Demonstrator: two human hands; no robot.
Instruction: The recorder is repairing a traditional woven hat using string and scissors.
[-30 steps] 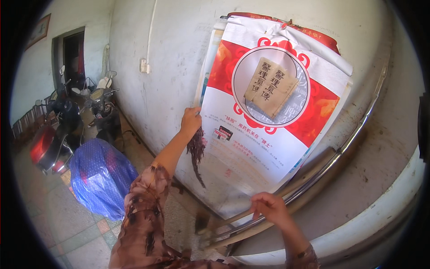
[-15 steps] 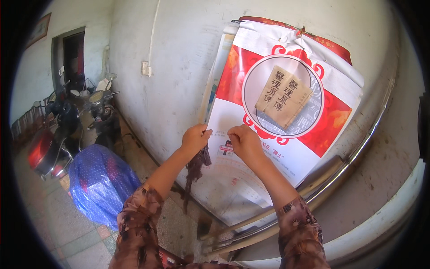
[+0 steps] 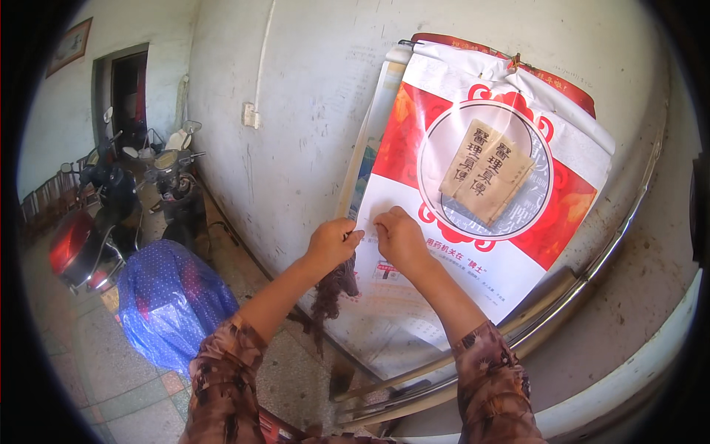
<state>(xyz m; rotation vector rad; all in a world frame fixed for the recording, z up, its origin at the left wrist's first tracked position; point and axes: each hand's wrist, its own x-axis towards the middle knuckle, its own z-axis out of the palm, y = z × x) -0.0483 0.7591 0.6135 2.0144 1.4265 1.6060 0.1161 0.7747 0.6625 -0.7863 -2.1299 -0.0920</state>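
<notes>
My left hand (image 3: pixel 333 241) is closed on a bundle of dark brown, hair-like strands (image 3: pixel 337 290), which hangs loosely below the fist. Just to its right, my right hand (image 3: pixel 401 238) makes a pinch, with thumb and fingertips pressed together. Whatever lies between those fingertips is too fine or too hidden to make out. A small gap separates the two hands. Both are raised in front of a large red and white wall calendar (image 3: pixel 387 194), and the right hand covers part of its lower sheet.
A metal rail (image 3: pixel 584 277) slants along the right below the calendar. At left, a blue dotted plastic cover (image 3: pixel 174 303) drapes over something on the tiled floor. Behind it stand a red and black motorbike (image 3: pixel 76 248) and another scooter (image 3: pixel 171 174), near a dark doorway (image 3: pixel 127 96).
The view has shifted, so the calendar sits slightly farther right and lower. My hands have come a little closer together. The left still grips the strands and the right still pinches.
</notes>
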